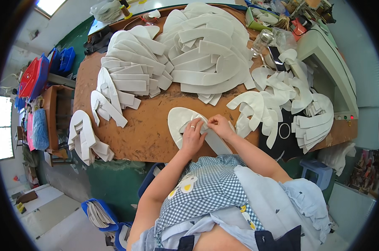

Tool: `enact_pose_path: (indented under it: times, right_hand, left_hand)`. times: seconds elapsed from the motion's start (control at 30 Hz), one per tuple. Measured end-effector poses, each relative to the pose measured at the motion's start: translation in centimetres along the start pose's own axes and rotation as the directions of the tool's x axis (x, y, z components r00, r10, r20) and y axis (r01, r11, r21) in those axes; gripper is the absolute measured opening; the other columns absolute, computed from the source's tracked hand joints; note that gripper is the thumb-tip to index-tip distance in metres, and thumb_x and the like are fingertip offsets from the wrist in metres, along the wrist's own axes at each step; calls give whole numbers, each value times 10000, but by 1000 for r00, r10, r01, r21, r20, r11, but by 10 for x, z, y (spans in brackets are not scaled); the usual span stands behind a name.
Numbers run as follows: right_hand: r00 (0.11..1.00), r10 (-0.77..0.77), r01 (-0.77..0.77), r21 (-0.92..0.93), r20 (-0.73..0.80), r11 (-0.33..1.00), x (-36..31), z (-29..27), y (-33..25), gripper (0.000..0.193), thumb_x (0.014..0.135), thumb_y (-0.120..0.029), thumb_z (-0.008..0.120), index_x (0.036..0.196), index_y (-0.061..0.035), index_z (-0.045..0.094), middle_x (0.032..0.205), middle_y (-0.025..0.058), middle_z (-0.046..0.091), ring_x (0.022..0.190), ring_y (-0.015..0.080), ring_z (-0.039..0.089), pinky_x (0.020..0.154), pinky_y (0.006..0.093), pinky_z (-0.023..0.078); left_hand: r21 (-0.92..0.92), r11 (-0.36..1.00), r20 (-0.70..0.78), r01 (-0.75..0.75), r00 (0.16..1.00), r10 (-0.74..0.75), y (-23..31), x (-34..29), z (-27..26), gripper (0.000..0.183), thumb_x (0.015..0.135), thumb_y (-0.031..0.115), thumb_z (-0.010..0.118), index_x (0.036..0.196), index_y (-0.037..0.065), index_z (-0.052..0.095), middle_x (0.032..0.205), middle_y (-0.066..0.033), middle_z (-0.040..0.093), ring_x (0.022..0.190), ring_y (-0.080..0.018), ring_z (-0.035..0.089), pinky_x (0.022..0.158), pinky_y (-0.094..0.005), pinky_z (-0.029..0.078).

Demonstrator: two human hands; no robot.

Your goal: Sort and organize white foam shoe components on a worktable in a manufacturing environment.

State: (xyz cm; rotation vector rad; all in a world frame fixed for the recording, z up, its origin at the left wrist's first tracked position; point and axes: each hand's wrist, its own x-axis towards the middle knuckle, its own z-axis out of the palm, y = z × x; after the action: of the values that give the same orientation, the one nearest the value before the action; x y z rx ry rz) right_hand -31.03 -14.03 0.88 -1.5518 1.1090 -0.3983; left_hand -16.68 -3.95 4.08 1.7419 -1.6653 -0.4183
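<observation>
On the brown work table in front of me lies a large white U-shaped piece, its curved end pointing away and to the left. A smaller white piece seems to lie inside its curve, partly hidden by my fingers. My left hand, with a ring on one finger, is closed over the inner edge, fingers bent and thumb close to them. Beside it my right hand pinches at the same piece with thumb and fingertips together. One straight leg of the piece runs toward my apron.
Big fanned heaps of white U-shaped pieces cover the table's far side. Smaller curved pieces lie at right, near a black sheet and a beige machine. A glass jar stands behind them.
</observation>
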Motion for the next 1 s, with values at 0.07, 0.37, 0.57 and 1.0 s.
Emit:
enact_pose_path:
  times: [0.07, 0.37, 0.57, 1.0]
  right_hand:
    - [999, 31, -33, 58, 41, 998, 6, 0, -6, 134, 769, -81, 701, 867, -1, 657, 844, 38, 620, 754, 128, 592, 695, 267, 486]
    - [961, 200, -243, 234, 191, 941, 10, 0, -8, 143, 780, -71, 669, 910, -11, 657, 848, 21, 635, 784, 86, 558, 706, 239, 462]
    - [976, 107, -166, 330, 188, 929, 4, 2, -2, 233, 705, -8, 644, 937, 5, 647, 870, 42, 648, 765, 109, 594, 719, 240, 490]
    - [988, 111, -143, 380, 106, 914, 0, 10, -5, 287, 672, 27, 648, 958, -2, 648, 876, 59, 660, 806, 134, 626, 734, 260, 512]
  left_hand:
    - [19, 1000, -19, -1, 1000, 2, -4, 0, 1, 467, 725, 114, 737, 1146, 23, 557, 1207, -153, 550, 1088, -348, 532, 920, -414, 454]
    - [54, 995, -49, -85, 995, 88, -24, 0, 9, 306, 732, 131, 737, 1009, 29, 656, 1079, -109, 654, 911, -283, 630, 809, -369, 512]
    - [78, 990, -63, -113, 991, 118, -23, 0, 13, 272, 743, 81, 697, 1007, 24, 660, 1076, -105, 655, 879, -257, 641, 767, -348, 524]
    - [195, 976, -181, 96, 982, -60, -12, 9, 26, 67, 750, 60, 644, 812, 66, 620, 761, -100, 669, 611, -254, 638, 571, -359, 518]
